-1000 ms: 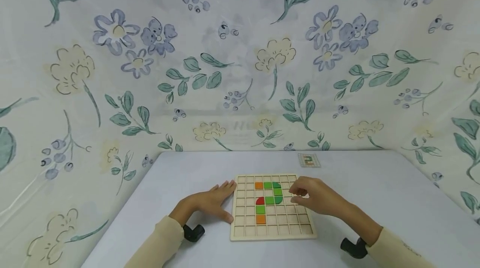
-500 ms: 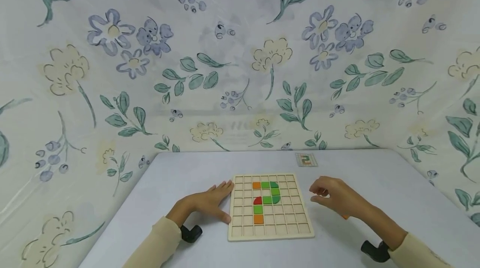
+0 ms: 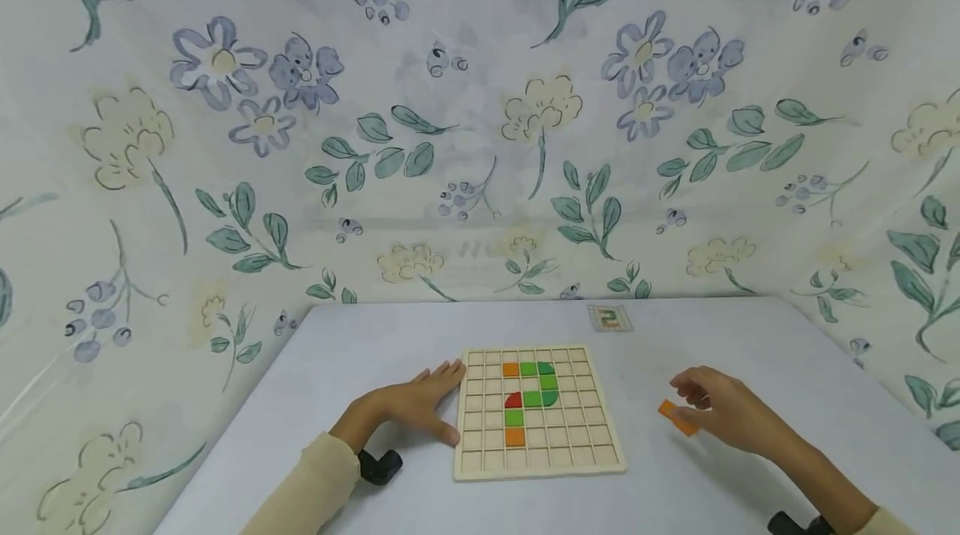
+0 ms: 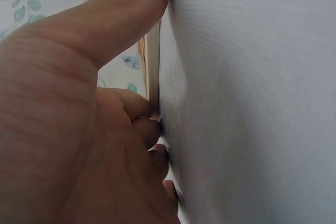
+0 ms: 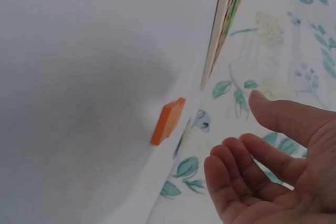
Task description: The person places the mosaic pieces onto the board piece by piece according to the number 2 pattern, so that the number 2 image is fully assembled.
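Note:
The wooden grid board point(image 3: 576, 437) lies on the table, bearing orange, green and red tiles in a bent path. My left hand point(image 3: 414, 404) rests spread at its left edge; in the left wrist view the thumb and fingertips meet the table beside the board's side point(image 4: 153, 59). To the right of the board lies an orange piece point(image 3: 677, 417), which looks like two tiles side by side in the right wrist view. My right hand point(image 3: 726, 408) hovers just above and beside it, fingers loosely curled and thumb apart, with nothing between them point(image 5: 283, 163).
A small pattern card point(image 3: 611, 318) lies at the back of the white table point(image 3: 390, 327). Behind the table hangs a floral cloth point(image 3: 480, 143). A black wrist mount point(image 3: 381, 467) sits on each wrist.
My right hand has moved right from over the board to beside the orange piece, which has come into view. The left hand stays at the board's edge. The view has shifted slightly.

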`<state>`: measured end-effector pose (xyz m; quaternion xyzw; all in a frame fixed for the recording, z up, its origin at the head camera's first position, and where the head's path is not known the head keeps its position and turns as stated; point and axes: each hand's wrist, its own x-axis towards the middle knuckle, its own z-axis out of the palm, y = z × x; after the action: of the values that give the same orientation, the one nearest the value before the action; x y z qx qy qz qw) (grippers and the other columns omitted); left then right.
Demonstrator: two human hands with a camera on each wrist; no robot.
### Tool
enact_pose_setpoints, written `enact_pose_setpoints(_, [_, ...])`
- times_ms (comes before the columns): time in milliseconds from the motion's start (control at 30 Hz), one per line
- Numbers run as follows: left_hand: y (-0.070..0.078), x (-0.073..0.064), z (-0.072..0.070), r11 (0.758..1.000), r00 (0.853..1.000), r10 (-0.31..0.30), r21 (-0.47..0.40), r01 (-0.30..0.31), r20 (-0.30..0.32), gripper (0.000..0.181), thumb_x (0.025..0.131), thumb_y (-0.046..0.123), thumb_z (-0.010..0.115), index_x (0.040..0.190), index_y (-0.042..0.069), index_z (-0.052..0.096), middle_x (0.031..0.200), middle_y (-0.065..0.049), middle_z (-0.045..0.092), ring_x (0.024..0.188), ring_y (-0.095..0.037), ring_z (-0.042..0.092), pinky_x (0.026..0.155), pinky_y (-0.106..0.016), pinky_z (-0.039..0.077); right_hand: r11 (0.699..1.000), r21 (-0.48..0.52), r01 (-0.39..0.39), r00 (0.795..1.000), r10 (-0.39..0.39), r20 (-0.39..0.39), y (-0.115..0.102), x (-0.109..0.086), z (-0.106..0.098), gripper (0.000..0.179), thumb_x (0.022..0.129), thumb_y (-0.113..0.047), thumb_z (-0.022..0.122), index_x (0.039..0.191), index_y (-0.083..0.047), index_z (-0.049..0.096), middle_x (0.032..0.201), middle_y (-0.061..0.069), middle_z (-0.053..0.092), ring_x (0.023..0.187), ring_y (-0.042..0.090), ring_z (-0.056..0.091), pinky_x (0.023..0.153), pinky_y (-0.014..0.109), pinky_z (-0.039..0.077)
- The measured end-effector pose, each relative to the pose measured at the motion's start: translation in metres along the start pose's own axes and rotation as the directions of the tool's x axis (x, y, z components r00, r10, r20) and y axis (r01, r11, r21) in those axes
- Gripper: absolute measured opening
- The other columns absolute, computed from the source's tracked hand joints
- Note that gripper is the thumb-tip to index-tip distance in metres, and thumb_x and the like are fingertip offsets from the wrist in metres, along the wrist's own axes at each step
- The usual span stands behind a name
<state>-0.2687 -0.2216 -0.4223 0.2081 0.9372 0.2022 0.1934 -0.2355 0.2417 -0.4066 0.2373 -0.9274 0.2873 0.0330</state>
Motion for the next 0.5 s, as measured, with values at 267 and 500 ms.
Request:
enact_pose_setpoints(267, [-0.002,-0.004,0.003,1.0,1.0,0.002,0.0,-0.002,0.004,0.115,0.078,0.052,0.08,0.16,0.003,0.014,0.169,-0.014,0.007,0.157,-0.03,0.003,0.128,-0.051,0.005,0.986,0.059,-0.157,0.982,0.15,0.114,0.022,-0.01,0.004,0.035,0.086,-0.029,0.077,0.104,-0.001,0.066,0.09,0.001,0.065,0.083,0.009,0.058,0.066,0.021,0.052])
enact_pose_setpoints(500, [0.0,-0.003,-0.001,1.0,1.0,0.007,0.012,-0.007,0.006,0.115,0.078,0.052,0.079,0.16,0.004,0.014,0.169,-0.012,0.006,0.158,-0.029,0.003,0.128,-0.051,0.005,0.985,0.037,-0.168,0.981,0.163,0.101,0.027,-0.009,0.008,0.037,0.083,-0.03,0.08,0.103,-0.001,0.068,0.089,0.0,0.065,0.081,0.01,0.058,0.066,0.021,0.052])
